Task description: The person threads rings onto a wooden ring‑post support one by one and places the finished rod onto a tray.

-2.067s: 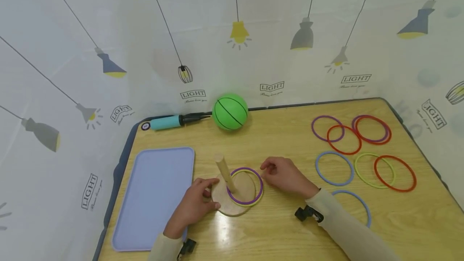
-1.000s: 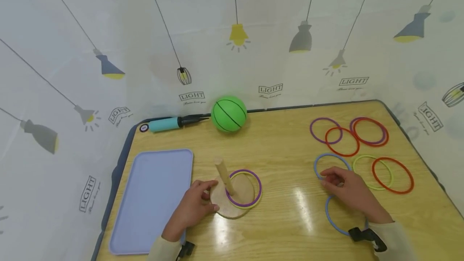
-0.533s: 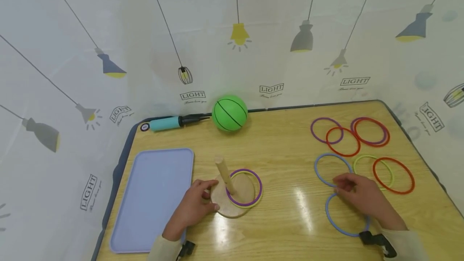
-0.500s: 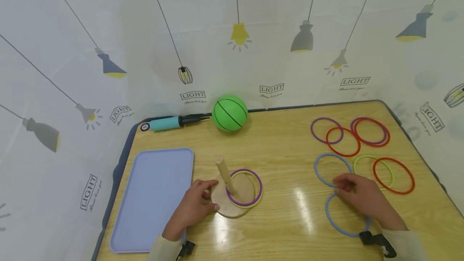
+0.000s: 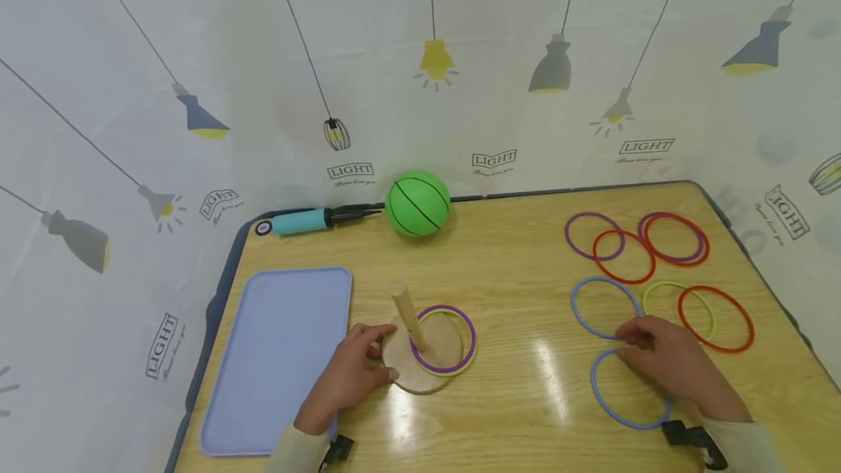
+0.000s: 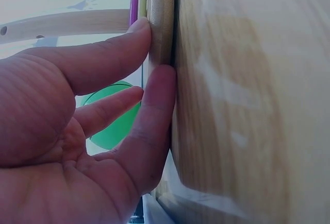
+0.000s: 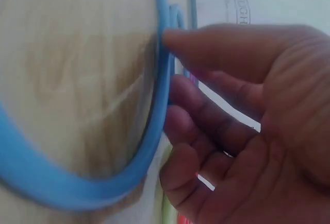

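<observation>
In the head view my left hand (image 5: 355, 371) grips the rim of the round wooden base of a peg stand (image 5: 427, 356), thumb near and a finger farther along. Its wooden peg (image 5: 406, 312) stands upright. A purple ring (image 5: 474, 338) lies over a yellow ring (image 5: 453, 374), both around the peg. My right hand (image 5: 677, 360) is over the right side, fingers loosely bent. Its thumb touches the near blue ring (image 7: 154, 110), which lies flat on the table. The far blue ring (image 5: 578, 312) is just beyond the fingertips. Some fingertips are hidden in the head view.
A lilac tray (image 5: 282, 356) lies left of the stand. At the back are a green ball (image 5: 417, 203) and a teal hand pump (image 5: 298, 222). Farther right are a red ring (image 5: 749, 320), a yellow-green ring (image 5: 711, 312) and several purple and red rings (image 5: 594, 254).
My right hand has moved right from beside the stand to the blue rings, then slid slightly farther right. The left hand has stayed on the base.
</observation>
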Available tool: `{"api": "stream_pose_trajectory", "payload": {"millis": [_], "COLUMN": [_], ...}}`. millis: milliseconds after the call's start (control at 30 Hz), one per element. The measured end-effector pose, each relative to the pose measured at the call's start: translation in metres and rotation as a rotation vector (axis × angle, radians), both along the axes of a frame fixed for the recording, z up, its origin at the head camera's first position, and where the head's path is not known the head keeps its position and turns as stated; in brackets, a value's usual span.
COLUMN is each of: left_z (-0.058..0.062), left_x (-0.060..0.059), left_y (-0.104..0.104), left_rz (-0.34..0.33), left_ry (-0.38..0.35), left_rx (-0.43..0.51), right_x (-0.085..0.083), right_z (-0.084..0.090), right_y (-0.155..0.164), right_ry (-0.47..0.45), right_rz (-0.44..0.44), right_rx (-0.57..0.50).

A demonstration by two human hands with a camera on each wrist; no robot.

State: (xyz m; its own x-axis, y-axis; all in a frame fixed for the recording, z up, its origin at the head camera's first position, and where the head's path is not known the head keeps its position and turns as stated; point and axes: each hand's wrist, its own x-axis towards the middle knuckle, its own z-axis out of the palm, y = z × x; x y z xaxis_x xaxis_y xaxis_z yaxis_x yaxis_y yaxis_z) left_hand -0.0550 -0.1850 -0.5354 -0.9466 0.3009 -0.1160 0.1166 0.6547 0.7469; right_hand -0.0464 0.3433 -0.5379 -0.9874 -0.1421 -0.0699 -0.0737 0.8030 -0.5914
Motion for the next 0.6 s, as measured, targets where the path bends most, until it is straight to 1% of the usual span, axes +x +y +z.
{"api": "stream_pose_trajectory", "payload": {"millis": [167,300,400,467,600], "left_z": [-0.0024,-0.0021,-0.0005,0.0000,0.0002], "left_x": [-0.0005,-0.0004,-0.0003,-0.0004,-0.0009], "left_y": [0.0012,0.0015,0.0013,0.0014,0.0017], "left_rz": [0.026,0.025,0.025,0.026,0.026], "left_ry": [-0.014,-0.011,-0.009,-0.013,-0.020], "left_rx": [0.002,0.001,0.001,0.002,0.009], "right_x": [-0.0016,-0.0022,-0.0033,-0.0041,-0.0047], "right_z": [-0.0015,-0.0004,0.0003,0.0002,0.0009], "right_y": [0.0051,0.0050,0.0034,0.0022,-0.0004], "right_ry": [-0.024,-0.033,-0.028,-0.014,0.057], "right_rz": [0.017,0.029,0.059,0.079,0.132], "right_rx": [0.008,0.007,0.018,0.027,0.021]}}
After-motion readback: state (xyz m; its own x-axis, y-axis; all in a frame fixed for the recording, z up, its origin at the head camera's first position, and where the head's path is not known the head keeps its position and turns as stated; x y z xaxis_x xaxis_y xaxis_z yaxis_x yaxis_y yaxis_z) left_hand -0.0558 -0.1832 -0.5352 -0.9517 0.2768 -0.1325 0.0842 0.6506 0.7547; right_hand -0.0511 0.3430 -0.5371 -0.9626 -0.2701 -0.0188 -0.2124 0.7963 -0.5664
